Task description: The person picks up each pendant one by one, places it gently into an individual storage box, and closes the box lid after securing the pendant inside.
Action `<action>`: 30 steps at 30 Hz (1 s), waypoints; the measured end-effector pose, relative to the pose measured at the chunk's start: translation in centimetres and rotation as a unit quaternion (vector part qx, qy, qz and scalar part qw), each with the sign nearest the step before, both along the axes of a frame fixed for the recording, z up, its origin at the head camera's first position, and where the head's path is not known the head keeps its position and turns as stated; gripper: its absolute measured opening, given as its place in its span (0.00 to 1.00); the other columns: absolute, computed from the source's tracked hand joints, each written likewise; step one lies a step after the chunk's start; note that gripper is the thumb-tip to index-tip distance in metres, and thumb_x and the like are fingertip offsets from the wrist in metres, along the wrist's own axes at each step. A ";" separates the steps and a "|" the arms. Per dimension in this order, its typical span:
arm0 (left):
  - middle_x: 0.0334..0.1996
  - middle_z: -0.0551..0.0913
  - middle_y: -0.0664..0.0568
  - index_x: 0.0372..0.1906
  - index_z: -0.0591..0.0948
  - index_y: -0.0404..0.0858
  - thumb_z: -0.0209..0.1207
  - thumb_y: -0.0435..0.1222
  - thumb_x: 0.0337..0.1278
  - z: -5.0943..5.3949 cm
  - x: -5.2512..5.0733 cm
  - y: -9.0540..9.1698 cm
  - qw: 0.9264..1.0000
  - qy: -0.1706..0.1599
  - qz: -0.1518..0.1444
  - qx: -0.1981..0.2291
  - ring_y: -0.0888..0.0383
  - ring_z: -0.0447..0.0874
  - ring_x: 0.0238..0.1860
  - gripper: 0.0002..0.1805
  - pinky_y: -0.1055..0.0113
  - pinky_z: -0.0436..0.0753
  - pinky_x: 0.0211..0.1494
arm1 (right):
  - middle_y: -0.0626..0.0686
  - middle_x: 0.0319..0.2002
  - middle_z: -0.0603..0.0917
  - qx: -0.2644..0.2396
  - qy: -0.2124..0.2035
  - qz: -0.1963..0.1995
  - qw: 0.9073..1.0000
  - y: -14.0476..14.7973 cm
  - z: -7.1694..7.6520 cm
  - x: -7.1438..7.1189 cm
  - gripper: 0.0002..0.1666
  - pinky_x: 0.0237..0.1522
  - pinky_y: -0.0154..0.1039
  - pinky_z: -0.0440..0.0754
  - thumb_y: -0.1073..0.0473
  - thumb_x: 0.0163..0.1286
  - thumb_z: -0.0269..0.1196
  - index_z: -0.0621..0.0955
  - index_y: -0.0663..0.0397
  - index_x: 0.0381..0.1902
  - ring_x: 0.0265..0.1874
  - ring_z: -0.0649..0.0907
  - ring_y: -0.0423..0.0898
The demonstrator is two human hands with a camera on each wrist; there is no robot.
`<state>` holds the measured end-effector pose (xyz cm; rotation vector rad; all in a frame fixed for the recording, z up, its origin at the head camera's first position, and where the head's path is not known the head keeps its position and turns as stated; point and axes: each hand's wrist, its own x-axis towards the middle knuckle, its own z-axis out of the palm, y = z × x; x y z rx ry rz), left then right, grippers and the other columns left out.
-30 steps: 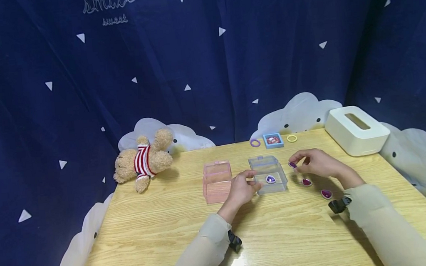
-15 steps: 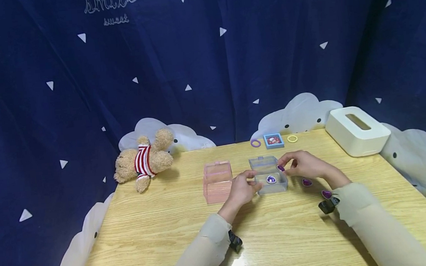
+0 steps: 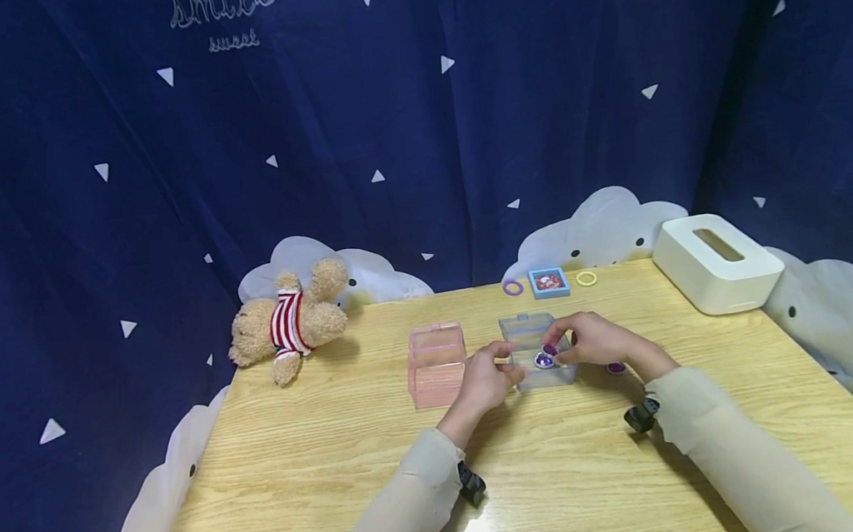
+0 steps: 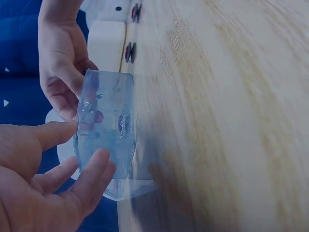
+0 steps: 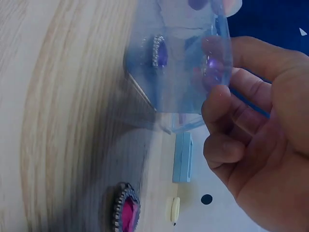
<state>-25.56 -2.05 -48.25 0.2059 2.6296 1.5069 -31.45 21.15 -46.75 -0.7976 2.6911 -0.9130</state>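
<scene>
A clear blue box point(image 3: 544, 378) stands with its lid raised on the wooden table. My left hand point(image 3: 484, 378) touches its left side, fingers fairly straight against the wall point(image 4: 104, 125). Inside lies a purple gem with a silvery beaded rim point(image 3: 543, 360). Over the box, my right hand point(image 3: 594, 340) pinches a second purple gem point(image 3: 550, 350) between thumb and fingers, seen through the plastic in the right wrist view. A pink-red gem point(image 5: 128, 212) lies on the table, partly behind my right hand in the head view. The left wrist view shows another gem point(image 4: 135, 12) farther off.
Left of the blue box is an open pink box point(image 3: 437, 382). Behind stand a purple ring point(image 3: 513, 294), a small blue frame point(image 3: 550, 291) and a yellow ring point(image 3: 587, 284). A teddy bear point(image 3: 255, 334) lies far left; a white tissue box point(image 3: 744, 287) is at the right.
My right hand has moved left with the purple gem, from beside the blue box to over its inside. The left hand stays at the box. My right sleeve now hides a gem.
</scene>
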 end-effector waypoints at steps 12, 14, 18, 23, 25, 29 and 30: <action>0.60 0.82 0.46 0.62 0.79 0.40 0.69 0.37 0.58 -0.2 0.1 -0.1 1.000 -0.004 -0.001 -0.003 0.55 0.87 0.48 0.25 0.69 0.86 0.40 | 0.48 0.39 0.88 0.037 0.026 0.005 0.999 -0.8 -0.5 -0.1 0.16 0.40 0.38 0.79 0.62 0.53 0.74 0.86 0.50 0.42 0.40 0.84 0.51; 0.60 0.82 0.47 0.62 0.79 0.41 0.69 0.37 0.59 -0.2 0.1 -0.1 1.000 -0.007 -0.002 -0.004 0.55 0.87 0.49 0.26 0.69 0.85 0.40 | 0.47 0.40 0.88 0.043 0.023 0.000 0.999 -0.9 -0.5 -0.1 0.16 0.41 0.38 0.79 0.62 0.53 0.74 0.86 0.48 0.42 0.40 0.84 0.50; 0.60 0.81 0.46 0.63 0.79 0.40 0.68 0.36 0.59 -0.2 0.1 -0.1 1.000 -0.007 -0.003 -0.003 0.55 0.87 0.48 0.26 0.69 0.85 0.39 | 0.46 0.41 0.88 0.051 0.018 -0.005 0.999 -1.0 -0.7 0.0 0.16 0.42 0.38 0.79 0.61 0.54 0.74 0.87 0.47 0.42 0.41 0.83 0.48; 0.59 0.82 0.46 0.62 0.79 0.40 0.69 0.36 0.58 -0.2 0.1 -0.1 1.000 -0.001 -0.003 -0.009 0.55 0.87 0.48 0.26 0.69 0.85 0.39 | 0.50 0.42 0.89 0.045 0.015 -0.001 0.999 -1.0 -0.6 0.0 0.16 0.39 0.37 0.78 0.62 0.55 0.73 0.86 0.50 0.44 0.40 0.84 0.49; 0.59 0.82 0.47 0.62 0.80 0.41 0.69 0.37 0.58 -0.1 0.1 -0.1 1.000 0.001 0.000 -0.017 0.56 0.87 0.47 0.26 0.70 0.85 0.39 | 0.51 0.42 0.89 0.041 0.015 0.002 0.999 -0.9 -0.6 0.0 0.17 0.39 0.37 0.79 0.63 0.55 0.73 0.86 0.52 0.44 0.41 0.84 0.50; 0.59 0.83 0.49 0.61 0.80 0.42 0.70 0.38 0.57 0.0 0.0 0.0 1.000 0.008 0.001 -0.030 0.57 0.87 0.46 0.26 0.71 0.85 0.39 | 0.51 0.42 0.89 0.036 0.027 0.012 0.999 -0.6 -0.6 -0.3 0.17 0.42 0.40 0.80 0.62 0.55 0.74 0.86 0.53 0.44 0.42 0.85 0.52; 0.59 0.83 0.49 0.62 0.80 0.42 0.70 0.39 0.58 0.0 0.0 0.0 0.999 0.007 0.001 -0.031 0.58 0.87 0.46 0.26 0.72 0.84 0.39 | 0.51 0.42 0.89 0.035 0.029 0.013 0.999 -0.6 -0.7 -0.3 0.17 0.43 0.41 0.80 0.62 0.54 0.74 0.86 0.52 0.44 0.43 0.85 0.52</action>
